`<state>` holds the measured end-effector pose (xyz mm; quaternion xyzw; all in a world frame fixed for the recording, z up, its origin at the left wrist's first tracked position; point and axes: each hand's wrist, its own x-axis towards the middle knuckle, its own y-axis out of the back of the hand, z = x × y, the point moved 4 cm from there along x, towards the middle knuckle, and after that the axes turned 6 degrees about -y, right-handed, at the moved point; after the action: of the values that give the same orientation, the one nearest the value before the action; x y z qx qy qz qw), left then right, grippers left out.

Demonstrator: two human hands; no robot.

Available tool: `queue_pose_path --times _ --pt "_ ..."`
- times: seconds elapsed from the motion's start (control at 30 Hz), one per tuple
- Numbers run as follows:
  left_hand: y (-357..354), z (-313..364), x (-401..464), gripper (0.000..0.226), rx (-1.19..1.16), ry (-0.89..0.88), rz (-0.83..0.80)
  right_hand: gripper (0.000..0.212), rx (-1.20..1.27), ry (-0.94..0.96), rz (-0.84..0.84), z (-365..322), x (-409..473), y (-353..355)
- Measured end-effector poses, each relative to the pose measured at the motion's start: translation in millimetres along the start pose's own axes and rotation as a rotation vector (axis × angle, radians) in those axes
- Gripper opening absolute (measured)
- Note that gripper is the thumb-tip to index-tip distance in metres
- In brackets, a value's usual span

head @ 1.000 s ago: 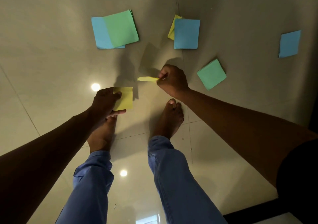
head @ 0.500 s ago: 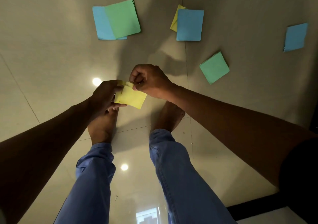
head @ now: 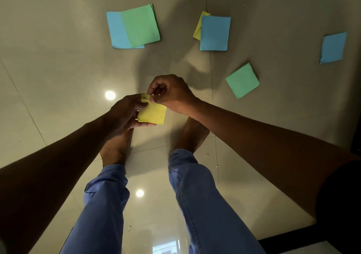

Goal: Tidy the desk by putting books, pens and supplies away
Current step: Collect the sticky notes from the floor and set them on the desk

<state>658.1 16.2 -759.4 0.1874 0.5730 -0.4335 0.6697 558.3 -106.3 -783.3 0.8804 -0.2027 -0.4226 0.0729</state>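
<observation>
My left hand [head: 125,113] holds a small stack of yellow sticky notes [head: 153,114] above the tiled floor. My right hand [head: 172,93] pinches the top corner of the same stack. On the floor beyond lie a green note [head: 139,26] overlapping a blue note [head: 116,32], a blue note [head: 214,33] covering most of a yellow note [head: 198,28], a lone green note [head: 242,81] and a blue note [head: 333,47] at far right.
My bare feet and blue jeans legs [head: 197,199] stand on the glossy beige floor tiles [head: 58,68]. Ceiling lights reflect as bright spots [head: 110,95]. A dark edge [head: 289,238] runs along the bottom right.
My right hand carried a yellow note from the floor leftward onto the yellow stack in my left hand. Both hands now meet on the stack.
</observation>
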Motion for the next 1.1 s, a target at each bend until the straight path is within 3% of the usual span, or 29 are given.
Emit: queue_pose_path --times 0.5,0.67,0.77,0.87,1.1 --pt "11 -5 1 0.026 -0.020 -0.067 0.003 0.014 -0.180 0.134 -0.007 -19 2 -4" --pt "29 -1 9 0.019 0.074 -0.176 0.234 0.011 -0.123 0.004 0.053 -32 23 -4" --pt "45 2 13 0.026 0.079 -0.170 0.348 0.016 -0.271 -0.033 0.169 -47 54 12" --pt "52 6 8 0.020 0.103 -0.184 0.342 0.024 -0.435 0.005 0.266 -57 88 32" --pt "74 6 6 0.023 0.009 -0.202 0.367 0.048 -0.933 0.151 0.288 -79 138 47"
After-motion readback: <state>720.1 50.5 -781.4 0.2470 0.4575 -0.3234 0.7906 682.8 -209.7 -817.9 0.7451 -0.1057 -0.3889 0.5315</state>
